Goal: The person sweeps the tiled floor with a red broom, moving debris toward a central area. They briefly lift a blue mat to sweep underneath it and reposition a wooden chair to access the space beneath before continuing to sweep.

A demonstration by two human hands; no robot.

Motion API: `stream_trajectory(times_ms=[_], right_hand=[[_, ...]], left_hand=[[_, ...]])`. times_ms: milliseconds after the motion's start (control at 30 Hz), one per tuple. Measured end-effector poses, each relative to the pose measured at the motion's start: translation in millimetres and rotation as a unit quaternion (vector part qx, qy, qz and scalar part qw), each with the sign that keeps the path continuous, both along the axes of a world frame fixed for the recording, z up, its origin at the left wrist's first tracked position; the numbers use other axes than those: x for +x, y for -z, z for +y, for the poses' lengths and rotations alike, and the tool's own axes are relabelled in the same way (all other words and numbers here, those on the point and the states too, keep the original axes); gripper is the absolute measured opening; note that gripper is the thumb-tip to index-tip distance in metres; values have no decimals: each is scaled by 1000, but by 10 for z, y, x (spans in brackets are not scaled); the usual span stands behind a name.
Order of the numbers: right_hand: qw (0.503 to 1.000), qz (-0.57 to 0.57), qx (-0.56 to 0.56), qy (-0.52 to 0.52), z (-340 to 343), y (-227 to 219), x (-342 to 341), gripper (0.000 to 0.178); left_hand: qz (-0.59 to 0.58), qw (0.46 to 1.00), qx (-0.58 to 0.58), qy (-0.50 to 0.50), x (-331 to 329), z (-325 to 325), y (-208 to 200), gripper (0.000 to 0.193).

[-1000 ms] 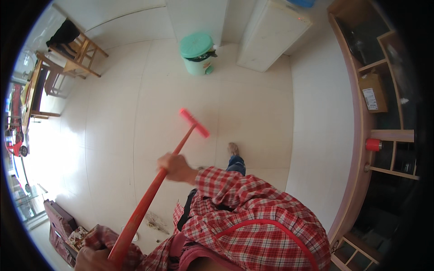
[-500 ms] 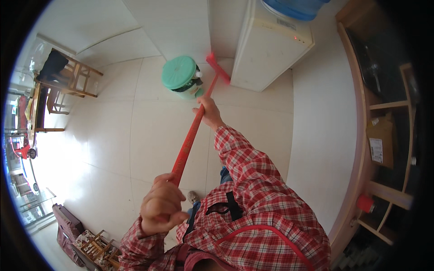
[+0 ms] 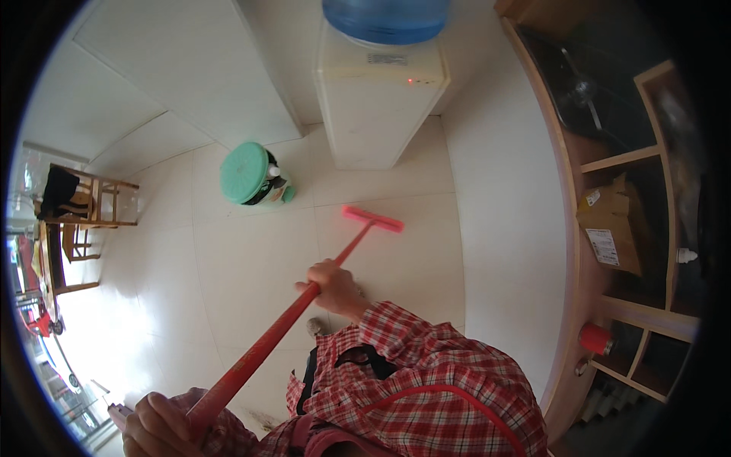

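Observation:
A broom [image 3: 276,329] with a long red handle runs slantwise across the view. Its narrow pink head [image 3: 373,219] is on the tiled floor in front of the water dispenser. My right hand [image 3: 337,289] is wrapped round the lower part of the handle. Near the handle's upper end, at the lower left, my left hand [image 3: 158,425] grips it with bent fingers. Because the head is seen from above, its underside is hidden. A bucket [image 3: 245,174] with a green lid stands left of the broom head, apart from it.
A white water dispenser [image 3: 377,114] with a blue bottle [image 3: 384,19] stands against the far wall. Wooden shelving [image 3: 620,160] on the right holds a cardboard package [image 3: 613,225] and a red can [image 3: 595,340]. Wooden chairs [image 3: 91,198] are at the left.
The broom head has moved from beside the dispenser back toward me. Both hands came nearer with the handle, my left hand down to the lower left. The view has shifted rightward.

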State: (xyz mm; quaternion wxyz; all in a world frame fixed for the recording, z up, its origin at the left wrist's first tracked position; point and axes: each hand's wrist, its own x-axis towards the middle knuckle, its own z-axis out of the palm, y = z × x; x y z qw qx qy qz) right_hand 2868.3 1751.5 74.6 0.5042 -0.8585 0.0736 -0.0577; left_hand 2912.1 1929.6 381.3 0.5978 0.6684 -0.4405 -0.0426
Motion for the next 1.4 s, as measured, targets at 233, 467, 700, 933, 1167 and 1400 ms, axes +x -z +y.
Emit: stream_trajectory(times_ms=[233, 467, 700, 933, 1167, 1400], right_hand=[[949, -72, -153, 266, -1689, 506, 65, 21], [946, 53, -280, 153, -2230, 1177, 24, 21], [975, 55, -215, -30, -2019, 1593, -60, 18], [971, 40, -100, -215, -323, 1520, 203, 13], [974, -54, 78, -203, 2883, 974, 1063, 12], [963, -49, 59, -259, 4706, 284, 1529, 8]], left_hand=[[53, 984, -4, 171, 122, -812, 1085, 22], [179, 965, 67, 181, -297, -1502, 2499, 24], [191, 947, 87, 242, -95, -648, 1643, 27], [218, 954, -94, 183, 262, 913, 1143, 29], [-3, 963, -237, 125, 495, 2679, 343, 23], [61, 983, -130, -111, 423, 4027, 240, 23]])
